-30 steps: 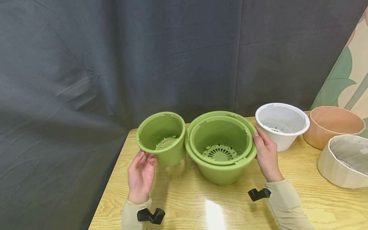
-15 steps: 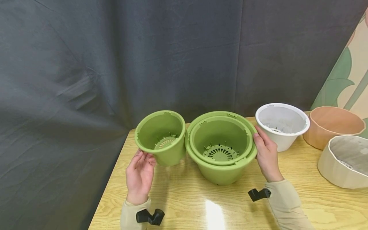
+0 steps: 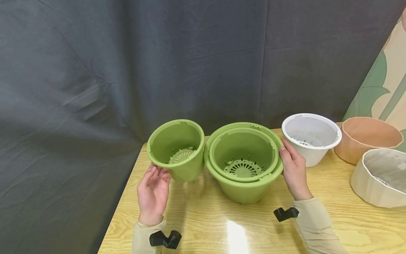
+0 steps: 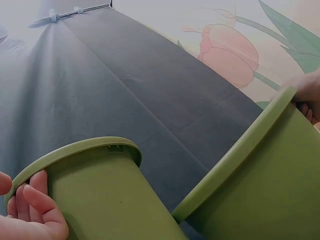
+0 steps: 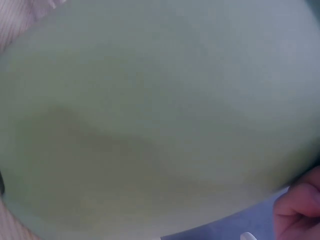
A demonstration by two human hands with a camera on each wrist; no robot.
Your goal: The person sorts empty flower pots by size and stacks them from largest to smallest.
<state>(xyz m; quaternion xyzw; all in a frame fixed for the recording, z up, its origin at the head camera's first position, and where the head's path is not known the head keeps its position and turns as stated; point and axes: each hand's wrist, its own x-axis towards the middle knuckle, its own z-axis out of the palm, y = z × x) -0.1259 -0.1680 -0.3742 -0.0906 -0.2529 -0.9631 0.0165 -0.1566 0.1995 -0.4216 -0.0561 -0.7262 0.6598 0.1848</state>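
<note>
At the left, my left hand [image 3: 153, 194] holds a small green flowerpot [image 3: 187, 171] by its near rim. In the left wrist view its fingers [image 4: 42, 202] curl under the lip of that pot. The pot tilts slightly, and its slotted bottom shows inside. Beside it stands a large green flowerpot [image 3: 244, 193] with a medium green flowerpot [image 3: 242, 144] nested in it. My right hand [image 3: 295, 169] grips the right rim of the large pot, fingers partly hidden behind it. The large pot's wall fills most of the right wrist view.
A white flowerpot [image 3: 311, 141] stands just right of my right hand. Farther right are an orange pot [image 3: 352, 146] and a cream pot [image 3: 374, 183], both with faceted walls. A dark curtain [image 3: 203, 63] hangs behind the wooden table [image 3: 203, 225].
My left hand has shifted slightly left and up, and the small green flowerpot's left side has risen with it. My right hand and the nested pots have stayed in place.
</note>
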